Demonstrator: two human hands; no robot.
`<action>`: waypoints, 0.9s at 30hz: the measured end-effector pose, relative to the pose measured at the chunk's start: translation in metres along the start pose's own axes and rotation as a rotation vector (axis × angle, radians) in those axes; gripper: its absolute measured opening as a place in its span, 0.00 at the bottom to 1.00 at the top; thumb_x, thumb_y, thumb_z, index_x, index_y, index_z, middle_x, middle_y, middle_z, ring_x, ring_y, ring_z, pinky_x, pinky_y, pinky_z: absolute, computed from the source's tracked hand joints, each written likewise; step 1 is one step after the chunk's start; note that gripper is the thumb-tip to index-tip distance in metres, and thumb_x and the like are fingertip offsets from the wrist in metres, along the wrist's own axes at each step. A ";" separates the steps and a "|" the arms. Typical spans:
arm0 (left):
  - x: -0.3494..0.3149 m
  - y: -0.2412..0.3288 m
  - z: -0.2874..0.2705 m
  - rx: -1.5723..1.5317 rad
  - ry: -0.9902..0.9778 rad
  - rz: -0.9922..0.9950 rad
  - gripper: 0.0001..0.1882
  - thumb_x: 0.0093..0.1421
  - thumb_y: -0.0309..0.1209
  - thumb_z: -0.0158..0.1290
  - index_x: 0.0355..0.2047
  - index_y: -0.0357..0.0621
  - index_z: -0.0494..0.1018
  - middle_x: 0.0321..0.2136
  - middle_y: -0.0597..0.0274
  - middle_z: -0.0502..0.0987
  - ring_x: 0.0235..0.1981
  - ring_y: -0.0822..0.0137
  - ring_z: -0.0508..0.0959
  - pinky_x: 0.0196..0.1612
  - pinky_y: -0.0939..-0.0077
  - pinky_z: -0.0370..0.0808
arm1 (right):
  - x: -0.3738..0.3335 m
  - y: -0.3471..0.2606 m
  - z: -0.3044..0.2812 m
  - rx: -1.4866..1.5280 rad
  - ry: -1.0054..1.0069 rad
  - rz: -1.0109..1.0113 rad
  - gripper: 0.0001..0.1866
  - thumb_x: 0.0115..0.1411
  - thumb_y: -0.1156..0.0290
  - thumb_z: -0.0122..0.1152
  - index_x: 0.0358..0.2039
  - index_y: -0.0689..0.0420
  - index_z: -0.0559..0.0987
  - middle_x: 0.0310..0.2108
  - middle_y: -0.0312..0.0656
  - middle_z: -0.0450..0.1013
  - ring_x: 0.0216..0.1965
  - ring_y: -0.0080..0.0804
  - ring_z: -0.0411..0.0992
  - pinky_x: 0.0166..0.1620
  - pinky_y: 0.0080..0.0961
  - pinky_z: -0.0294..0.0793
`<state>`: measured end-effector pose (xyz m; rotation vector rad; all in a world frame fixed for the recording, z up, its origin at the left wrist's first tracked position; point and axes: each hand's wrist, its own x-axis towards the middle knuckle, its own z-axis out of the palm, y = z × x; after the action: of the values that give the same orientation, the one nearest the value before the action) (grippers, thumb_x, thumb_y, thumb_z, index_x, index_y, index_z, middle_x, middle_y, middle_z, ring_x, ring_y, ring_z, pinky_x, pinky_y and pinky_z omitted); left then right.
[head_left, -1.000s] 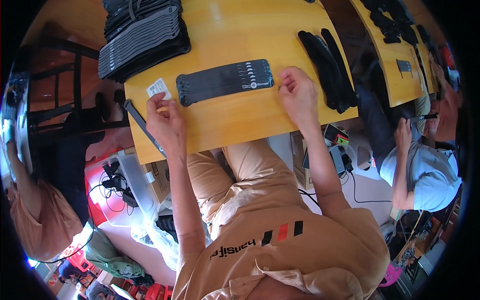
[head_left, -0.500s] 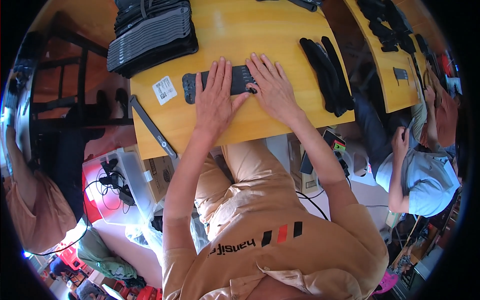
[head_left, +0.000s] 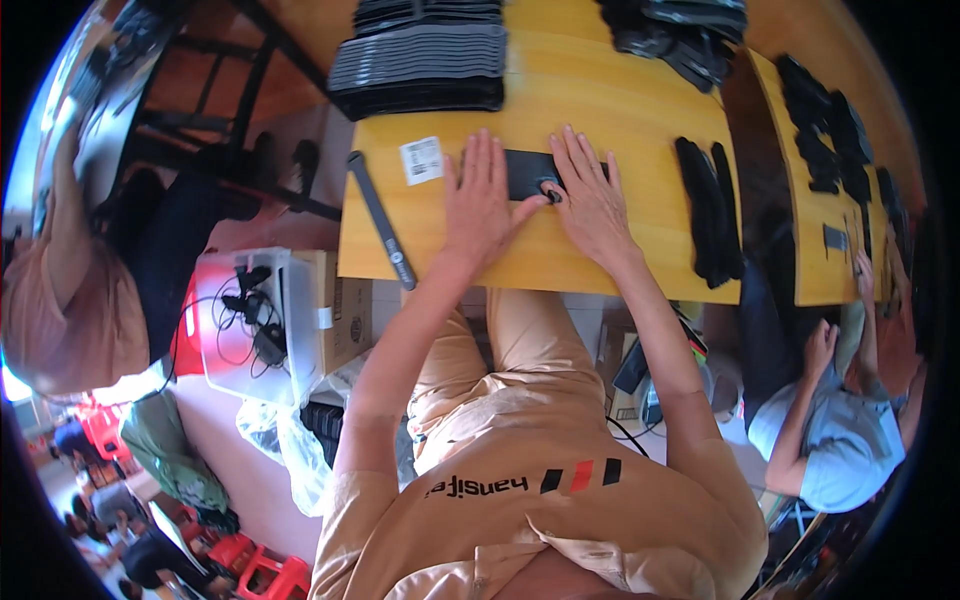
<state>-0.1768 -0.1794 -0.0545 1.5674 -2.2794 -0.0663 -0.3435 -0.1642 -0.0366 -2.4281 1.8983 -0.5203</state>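
Left hand (head_left: 482,207) and right hand (head_left: 593,203) had moved, fingers outstretched, onto black straps (head_left: 527,175) on the yellow table (head_left: 590,105), see-through bin (head_left: 303,320) at eight o'clock.

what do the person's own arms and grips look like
Both arms are bare below short tan sleeves of a tan shirt marked with black and red stripes. The left grip and right grip are bare hands without gloves, and no watch or wristband shows.
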 end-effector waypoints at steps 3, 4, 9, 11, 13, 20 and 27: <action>-0.003 -0.003 0.005 -0.089 0.006 -0.005 0.44 0.58 0.57 0.40 0.60 0.30 0.48 0.62 0.44 0.46 0.64 0.51 0.46 0.62 0.52 0.42 | 0.000 -0.006 0.014 -0.017 -0.016 -0.042 0.30 0.60 0.60 0.48 0.61 0.52 0.55 0.63 0.42 0.50 0.64 0.37 0.48 0.62 0.46 0.44; -0.004 -0.004 0.006 -0.081 0.018 -0.014 0.44 0.58 0.57 0.40 0.60 0.30 0.48 0.62 0.44 0.46 0.64 0.51 0.46 0.62 0.52 0.42 | 0.001 -0.006 0.014 -0.015 -0.010 -0.058 0.30 0.60 0.60 0.48 0.61 0.52 0.55 0.63 0.42 0.50 0.64 0.37 0.48 0.62 0.46 0.44; -0.015 -0.005 -0.012 -0.290 0.172 -0.026 0.35 0.59 0.49 0.45 0.58 0.34 0.55 0.59 0.43 0.54 0.61 0.49 0.52 0.61 0.56 0.48 | 0.001 -0.008 0.017 0.010 -0.005 -0.065 0.29 0.58 0.62 0.50 0.60 0.53 0.58 0.61 0.44 0.52 0.63 0.39 0.50 0.61 0.45 0.46; -0.036 0.002 -0.039 -0.533 0.236 -0.052 0.29 0.59 0.43 0.46 0.54 0.35 0.59 0.55 0.44 0.58 0.57 0.49 0.57 0.59 0.59 0.53 | -0.004 -0.011 0.011 0.053 0.111 -0.069 0.27 0.57 0.64 0.52 0.57 0.55 0.61 0.58 0.46 0.57 0.59 0.42 0.54 0.59 0.43 0.51; -0.069 0.006 -0.072 -0.814 0.325 -0.159 0.17 0.60 0.33 0.45 0.46 0.36 0.67 0.46 0.47 0.67 0.49 0.52 0.67 0.52 0.65 0.62 | -0.008 -0.023 0.003 0.106 0.227 -0.084 0.25 0.56 0.67 0.54 0.54 0.57 0.65 0.54 0.47 0.61 0.56 0.44 0.59 0.57 0.42 0.55; -0.194 -0.023 -0.045 -1.249 0.543 -0.814 0.13 0.63 0.34 0.43 0.35 0.35 0.70 0.29 0.59 0.75 0.32 0.68 0.75 0.40 0.79 0.70 | -0.039 -0.143 -0.001 0.467 0.164 -0.305 0.21 0.47 0.71 0.60 0.44 0.60 0.71 0.39 0.46 0.66 0.40 0.43 0.66 0.44 0.34 0.67; -0.231 -0.025 -0.039 -1.600 0.529 -1.032 0.16 0.63 0.39 0.45 0.37 0.37 0.70 0.28 0.59 0.76 0.29 0.71 0.77 0.37 0.78 0.74 | -0.037 -0.156 0.048 0.304 0.193 -0.597 0.17 0.47 0.75 0.56 0.40 0.64 0.73 0.41 0.44 0.68 0.41 0.38 0.68 0.43 0.30 0.71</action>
<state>-0.0701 0.0283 -0.0882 1.2240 -0.3297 -1.1748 -0.1919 -0.0978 -0.0581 -2.7685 0.9935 -1.0031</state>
